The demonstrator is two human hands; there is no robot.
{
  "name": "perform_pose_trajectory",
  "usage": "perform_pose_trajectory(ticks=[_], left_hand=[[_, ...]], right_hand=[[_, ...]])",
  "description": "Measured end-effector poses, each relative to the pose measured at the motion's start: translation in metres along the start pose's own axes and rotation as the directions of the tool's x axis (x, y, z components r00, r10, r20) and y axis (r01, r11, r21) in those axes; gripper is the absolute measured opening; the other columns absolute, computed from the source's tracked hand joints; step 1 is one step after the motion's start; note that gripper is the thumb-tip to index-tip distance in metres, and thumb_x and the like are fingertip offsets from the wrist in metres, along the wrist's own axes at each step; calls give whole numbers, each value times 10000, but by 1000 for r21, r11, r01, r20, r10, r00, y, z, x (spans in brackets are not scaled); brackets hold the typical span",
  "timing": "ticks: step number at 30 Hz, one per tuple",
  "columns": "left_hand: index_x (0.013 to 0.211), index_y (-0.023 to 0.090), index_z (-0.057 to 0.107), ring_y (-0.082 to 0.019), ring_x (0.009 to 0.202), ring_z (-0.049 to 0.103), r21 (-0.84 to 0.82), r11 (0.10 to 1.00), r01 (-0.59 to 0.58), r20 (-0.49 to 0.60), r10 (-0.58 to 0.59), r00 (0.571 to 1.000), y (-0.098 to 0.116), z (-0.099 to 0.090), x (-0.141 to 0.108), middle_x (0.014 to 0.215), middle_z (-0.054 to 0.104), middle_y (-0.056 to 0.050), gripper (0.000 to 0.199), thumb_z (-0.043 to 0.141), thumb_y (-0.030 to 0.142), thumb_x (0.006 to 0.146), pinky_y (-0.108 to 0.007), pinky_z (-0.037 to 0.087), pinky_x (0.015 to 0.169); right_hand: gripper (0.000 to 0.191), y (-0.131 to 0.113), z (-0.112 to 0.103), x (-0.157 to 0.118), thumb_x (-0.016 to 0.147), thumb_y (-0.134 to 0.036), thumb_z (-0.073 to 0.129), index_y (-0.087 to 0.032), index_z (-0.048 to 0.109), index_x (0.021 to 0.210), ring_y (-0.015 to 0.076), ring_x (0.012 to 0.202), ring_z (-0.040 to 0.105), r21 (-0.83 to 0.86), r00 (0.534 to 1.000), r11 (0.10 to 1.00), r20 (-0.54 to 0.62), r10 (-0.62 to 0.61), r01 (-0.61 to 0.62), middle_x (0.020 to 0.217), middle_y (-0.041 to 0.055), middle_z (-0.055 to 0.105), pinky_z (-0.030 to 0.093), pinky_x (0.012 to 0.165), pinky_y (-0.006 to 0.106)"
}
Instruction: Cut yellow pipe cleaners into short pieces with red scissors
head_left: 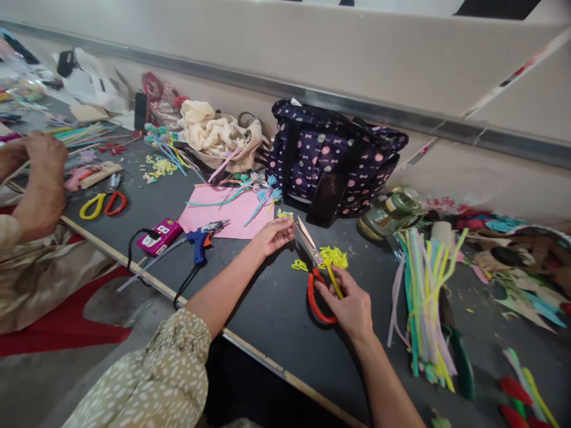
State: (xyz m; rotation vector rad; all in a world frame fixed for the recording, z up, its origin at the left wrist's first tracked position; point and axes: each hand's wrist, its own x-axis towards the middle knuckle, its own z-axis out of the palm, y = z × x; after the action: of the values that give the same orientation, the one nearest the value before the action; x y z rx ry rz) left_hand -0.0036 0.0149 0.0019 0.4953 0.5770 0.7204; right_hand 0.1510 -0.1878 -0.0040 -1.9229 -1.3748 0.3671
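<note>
My right hand (350, 300) is wrapped around the handles of a pair of scissors (310, 245), one loop red and the other yellow. Their blades point up and left toward my left hand (273, 236). The left fingertips are pinched together, with a small yellow piece (284, 214) showing at their tips; its exact shape is hard to make out. A small heap of short yellow cut pieces (334, 257) lies on the dark table just beyond the scissors. Behind the left hand is a pink sheet (227, 214) with blue pipe-cleaner flowers (267, 193) on it.
A bundle of pastel pipe cleaners (426, 303) lies to the right, near a green glass jar (390, 214). A phone (328, 199) leans on a dotted bag (330, 148). A blue glue gun (199, 244) and pink box (159, 236) lie left. Another person's hands (42, 160) work far left.
</note>
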Motion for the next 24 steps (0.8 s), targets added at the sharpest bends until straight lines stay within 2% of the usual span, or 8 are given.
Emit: perform_pose_trajectory(ticks=[6, 12, 24], left_hand=[[794, 123, 606, -64, 538, 547, -38, 999, 3, -52, -5, 999, -2, 2, 1, 659, 604, -7, 184, 691, 47, 650, -196, 487, 569], [765, 125, 593, -54, 534, 544, -13, 1000, 4, -68, -4, 998, -2, 6, -2, 647, 595, 1, 153, 678, 53, 659, -188, 494, 583], [727, 129, 570, -55, 518, 502, 102, 994, -24, 25, 22, 999, 1, 7, -4, 587, 545, 23, 209, 724, 75, 596, -206, 455, 570]], right_hand=[[518, 2, 2, 0, 748, -521, 592, -192, 579, 1148, 101, 537, 551, -40, 998, 997, -12, -66, 65, 639, -31, 592, 482, 597, 234], [512, 1, 1, 0, 747, -510, 605, -186, 576, 1142, 97, 531, 542, -44, 997, 996, -13, -72, 71, 642, -34, 584, 477, 588, 228], [493, 5, 3, 0, 752, -511, 599, -190, 608, 1126, 107, 581, 589, 0, 998, 999, -22, -52, 52, 711, -5, 645, 493, 628, 241]])
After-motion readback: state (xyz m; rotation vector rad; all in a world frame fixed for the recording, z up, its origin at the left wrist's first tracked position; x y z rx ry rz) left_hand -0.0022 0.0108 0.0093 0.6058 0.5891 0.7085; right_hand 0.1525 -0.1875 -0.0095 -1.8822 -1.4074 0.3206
